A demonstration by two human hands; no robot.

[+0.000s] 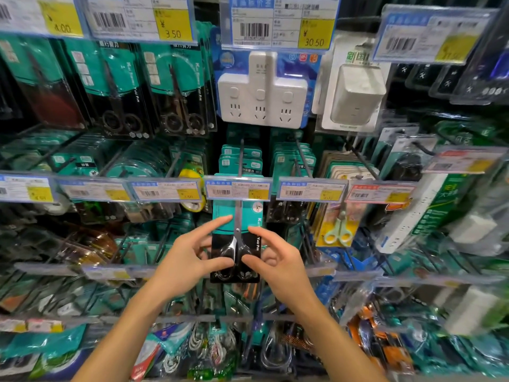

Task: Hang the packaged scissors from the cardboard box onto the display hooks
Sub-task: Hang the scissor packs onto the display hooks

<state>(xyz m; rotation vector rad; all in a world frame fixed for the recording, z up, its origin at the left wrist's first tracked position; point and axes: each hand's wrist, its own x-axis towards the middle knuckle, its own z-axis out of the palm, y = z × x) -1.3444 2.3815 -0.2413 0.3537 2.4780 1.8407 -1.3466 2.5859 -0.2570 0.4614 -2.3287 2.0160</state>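
A packaged pair of scissors (237,238), teal card above and black below, hangs upright at the centre of the head view, its top behind a price tag (238,190) on a display hook (241,158). More of the same packs sit further back on that hook. My left hand (190,256) touches the pack's left side with index finger and thumb spread. My right hand (275,257) mirrors it on the right side, thumb on the scissor handles. Both hands look loosely pinched at the pack's edges. The cardboard box is out of view.
Rows of hooks with price tags fill the wall. Black-handled scissors packs (181,89) hang upper left, a white power strip (261,89) and adapter (355,92) above. Small green scissors (338,230) hang to the right. Cables and packaged goods crowd the lower hooks.
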